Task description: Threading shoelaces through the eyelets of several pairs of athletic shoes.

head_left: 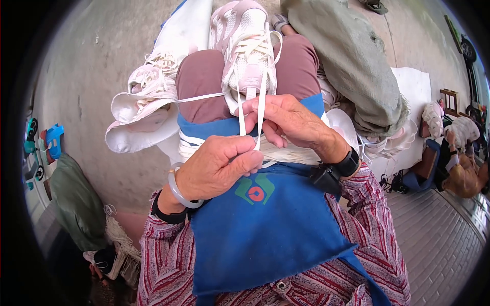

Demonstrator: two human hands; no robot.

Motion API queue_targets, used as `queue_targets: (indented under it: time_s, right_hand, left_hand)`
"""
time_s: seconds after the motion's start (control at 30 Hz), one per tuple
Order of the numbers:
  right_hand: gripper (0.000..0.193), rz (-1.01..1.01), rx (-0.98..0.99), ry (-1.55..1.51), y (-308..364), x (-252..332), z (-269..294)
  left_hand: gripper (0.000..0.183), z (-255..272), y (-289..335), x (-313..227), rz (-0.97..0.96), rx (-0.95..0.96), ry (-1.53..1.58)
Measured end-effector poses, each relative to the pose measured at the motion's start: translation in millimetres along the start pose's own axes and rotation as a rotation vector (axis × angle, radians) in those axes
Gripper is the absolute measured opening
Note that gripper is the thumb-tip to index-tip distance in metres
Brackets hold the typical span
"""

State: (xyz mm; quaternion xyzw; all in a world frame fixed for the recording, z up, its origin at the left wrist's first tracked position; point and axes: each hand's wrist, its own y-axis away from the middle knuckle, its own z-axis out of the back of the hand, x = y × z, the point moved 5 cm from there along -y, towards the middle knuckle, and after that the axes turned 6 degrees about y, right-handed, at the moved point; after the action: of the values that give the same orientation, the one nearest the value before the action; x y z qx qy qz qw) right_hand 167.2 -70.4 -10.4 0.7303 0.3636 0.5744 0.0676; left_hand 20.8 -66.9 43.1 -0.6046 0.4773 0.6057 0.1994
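A white and pale pink sneaker [250, 76] is gripped between my knees. White flat laces [262, 107] cross its upper, and two lengths run down toward me. In my left hand [222, 166], thumb and forefinger are pinched on the lower ends of these lengths, just above my blue apron [260, 229]. My right hand [293, 122] is a little higher, close to the shoe, thumb and forefinger closed around the lace while the other fingers curl loosely. A bundle of more white laces [191, 148] lies across my lap, partly hidden by my hands.
To the left, several pink and white shoe uppers [150, 102] are stacked beside my knee. On the right, a grey-green cloth [352, 66] covers part of another pile of shoes [390, 137]. Another person [462, 173] handles a white shoe at the far right.
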Motion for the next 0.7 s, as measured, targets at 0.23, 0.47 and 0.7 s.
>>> queue_targets:
  time_s: [0.23,0.47,0.7]
  right_hand:
    - [0.021,0.067,0.096,-0.46,-3,0,-7]
    - [0.013,0.106,0.029,-0.32,13,8,28]
    - [0.019,0.074,-0.367,0.127,26,8,91]
  left_hand:
    - [0.031,27,12,9,0.099,-0.074,0.103]
    - [0.032,80,25,5,-0.063,-0.382,0.09]
    - [0.033,132,31,21,-0.028,-0.544,0.249]
